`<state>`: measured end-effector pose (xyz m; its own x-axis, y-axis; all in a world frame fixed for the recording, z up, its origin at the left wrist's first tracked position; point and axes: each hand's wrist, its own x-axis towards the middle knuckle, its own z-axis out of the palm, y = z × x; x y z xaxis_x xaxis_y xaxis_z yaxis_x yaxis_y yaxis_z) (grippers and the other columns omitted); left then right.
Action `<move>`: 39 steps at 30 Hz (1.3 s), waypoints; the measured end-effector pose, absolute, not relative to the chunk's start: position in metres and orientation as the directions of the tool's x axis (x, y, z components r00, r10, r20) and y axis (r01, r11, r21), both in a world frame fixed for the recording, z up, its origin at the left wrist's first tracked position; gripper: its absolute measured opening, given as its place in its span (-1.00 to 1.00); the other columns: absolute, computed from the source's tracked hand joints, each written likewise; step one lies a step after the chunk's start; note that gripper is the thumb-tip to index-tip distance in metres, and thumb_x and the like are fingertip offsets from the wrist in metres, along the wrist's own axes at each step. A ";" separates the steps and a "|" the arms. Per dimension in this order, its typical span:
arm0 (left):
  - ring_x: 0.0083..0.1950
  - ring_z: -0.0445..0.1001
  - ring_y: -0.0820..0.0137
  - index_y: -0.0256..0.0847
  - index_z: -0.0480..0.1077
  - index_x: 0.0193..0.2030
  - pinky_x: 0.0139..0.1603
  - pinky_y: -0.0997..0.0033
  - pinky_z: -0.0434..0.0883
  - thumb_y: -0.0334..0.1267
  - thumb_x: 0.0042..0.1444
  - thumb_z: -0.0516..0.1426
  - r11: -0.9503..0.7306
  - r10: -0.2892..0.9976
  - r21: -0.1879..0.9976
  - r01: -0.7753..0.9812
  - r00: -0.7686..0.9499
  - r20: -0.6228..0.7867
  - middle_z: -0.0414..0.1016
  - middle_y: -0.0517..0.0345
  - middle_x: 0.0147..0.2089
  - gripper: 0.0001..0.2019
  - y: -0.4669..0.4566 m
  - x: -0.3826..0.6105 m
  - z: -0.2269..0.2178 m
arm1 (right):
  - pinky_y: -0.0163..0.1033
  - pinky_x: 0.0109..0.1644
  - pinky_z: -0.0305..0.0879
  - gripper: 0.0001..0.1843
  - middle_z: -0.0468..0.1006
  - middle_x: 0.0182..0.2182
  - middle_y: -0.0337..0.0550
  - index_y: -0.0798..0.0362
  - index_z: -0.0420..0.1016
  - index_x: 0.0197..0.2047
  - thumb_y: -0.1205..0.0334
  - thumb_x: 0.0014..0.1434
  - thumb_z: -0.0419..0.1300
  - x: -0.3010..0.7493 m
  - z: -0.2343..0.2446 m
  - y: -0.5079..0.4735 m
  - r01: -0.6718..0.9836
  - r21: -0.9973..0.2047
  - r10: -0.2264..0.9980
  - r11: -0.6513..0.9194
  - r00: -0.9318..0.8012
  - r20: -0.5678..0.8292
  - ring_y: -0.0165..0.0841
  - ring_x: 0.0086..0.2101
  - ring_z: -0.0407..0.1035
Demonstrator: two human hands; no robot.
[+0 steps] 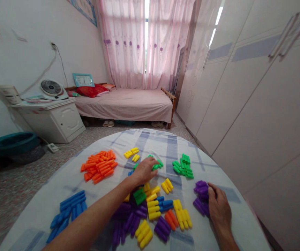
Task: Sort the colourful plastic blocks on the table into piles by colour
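Note:
Coloured plastic blocks lie on a round table covered with a checked cloth [165, 143]. My left hand [144, 170] reaches across the middle and closes its fingers on a green block [157, 165]. My right hand [218, 206] rests at the right, fingers curled against a purple pile [201, 197]. A green pile [183, 166] lies beyond it. An orange pile [99, 166] and a blue pile [67, 211] sit on the left. A mixed heap [152, 212] of yellow, purple, blue and orange blocks lies in front of me.
A few yellow blocks [131, 153] lie toward the far edge. Beyond the table are a pink bed [126, 103], a white cabinet [53, 120] with a fan, a teal basin [14, 143] on the floor, and wardrobes [257, 97] along the right.

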<state>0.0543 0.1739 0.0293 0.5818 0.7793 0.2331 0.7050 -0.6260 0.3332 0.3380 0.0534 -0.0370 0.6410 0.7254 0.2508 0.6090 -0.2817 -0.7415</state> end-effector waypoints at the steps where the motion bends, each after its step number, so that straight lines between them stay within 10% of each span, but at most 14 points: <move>1: 0.03 0.36 0.31 -0.13 0.37 0.01 0.05 0.38 0.31 -0.28 0.05 0.11 -0.672 0.735 0.357 0.649 0.646 0.209 0.39 0.06 0.02 -0.67 0.166 0.063 0.028 | -0.10 0.06 0.14 -0.50 0.42 -0.06 -0.01 0.06 0.43 -0.06 -0.04 0.14 -0.13 0.338 -0.036 0.053 0.608 -0.743 0.727 -0.281 0.640 0.248 -0.17 -0.05 0.29; 8: -0.09 0.44 0.29 -0.09 0.39 -0.08 -0.16 0.40 0.36 -0.27 0.01 0.13 -0.672 0.703 0.352 0.651 0.711 0.027 0.46 0.10 -0.11 -0.72 0.143 0.095 0.019 | -0.08 0.04 0.16 -0.48 0.41 -0.05 0.00 0.06 0.43 -0.05 -0.05 0.13 -0.13 0.340 -0.035 0.053 0.619 -0.724 0.729 -0.304 0.640 0.241 -0.15 -0.06 0.29; 17: -0.36 0.38 0.47 -0.20 0.39 -0.28 -0.37 0.53 0.27 -0.32 -0.03 0.11 -0.488 0.834 0.620 0.615 0.537 0.124 0.44 0.25 -0.39 -0.86 0.160 0.070 0.029 | -0.12 -0.01 0.17 -0.48 0.43 -0.11 -0.01 0.08 0.45 -0.06 -0.02 0.12 -0.13 0.336 -0.030 0.053 0.640 -0.708 0.724 -0.299 0.635 0.269 -0.18 -0.09 0.29; 26: -0.23 0.44 0.36 -0.19 0.41 -0.18 -0.24 0.43 0.34 -0.25 0.07 0.06 -0.154 0.967 0.416 0.896 0.050 0.251 0.48 0.12 -0.24 -0.80 0.220 -0.008 0.026 | -0.13 -0.04 0.18 -0.49 0.43 -0.11 -0.01 0.07 0.46 -0.07 -0.01 0.11 -0.12 0.333 -0.027 0.052 0.643 -0.694 0.711 -0.323 0.649 0.271 -0.19 -0.11 0.30; 39: 0.05 0.36 0.33 -0.20 0.40 -0.10 0.14 0.30 0.29 -0.26 0.14 0.04 -0.387 0.896 0.528 0.756 0.172 0.410 0.42 0.04 -0.02 -0.78 0.155 -0.022 0.015 | -0.13 -0.04 0.18 -0.49 0.42 -0.11 -0.02 0.07 0.45 -0.05 0.00 0.13 -0.13 0.335 -0.028 0.052 0.645 -0.693 0.716 -0.322 0.645 0.267 -0.20 -0.13 0.30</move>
